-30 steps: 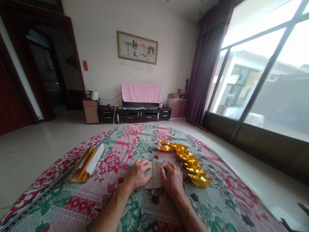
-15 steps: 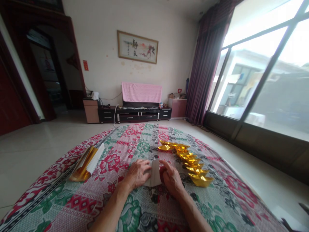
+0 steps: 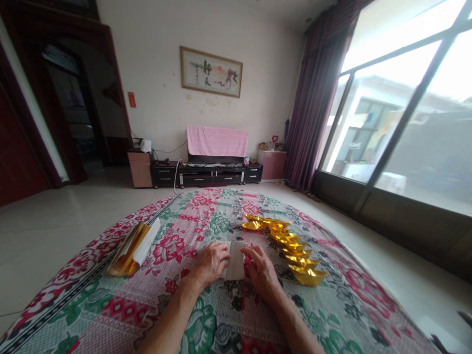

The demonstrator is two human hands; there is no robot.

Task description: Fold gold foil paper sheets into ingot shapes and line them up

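A small folded sheet of paper (image 3: 235, 263), pale side up, lies on the flowered cloth between my hands. My left hand (image 3: 213, 260) has its bent fingers along the paper's left edge, partly covering it. At the far right corner, the thumb and fingers of my right hand (image 3: 260, 265) are closed on the paper's edge. To the right, several folded gold foil ingots (image 3: 308, 273) stand in a slanting row, the farthest ones grouped near the middle of the cloth. A loosely curled stack of gold foil sheets (image 3: 129, 250) with pale backs lies on the left.
The patterned cloth (image 3: 206, 314) covers a rounded table. Beyond the floor stands a low black cabinet (image 3: 210, 179) with a pink cloth (image 3: 217, 141) over a screen. Large windows (image 3: 391, 118) and a purple curtain (image 3: 308, 113) are on the right.
The paper's exposed part looks narrower and flatter, its left flap less visible. My right fingers have moved slightly left along its far edge. The ingots and foil stack stay put.
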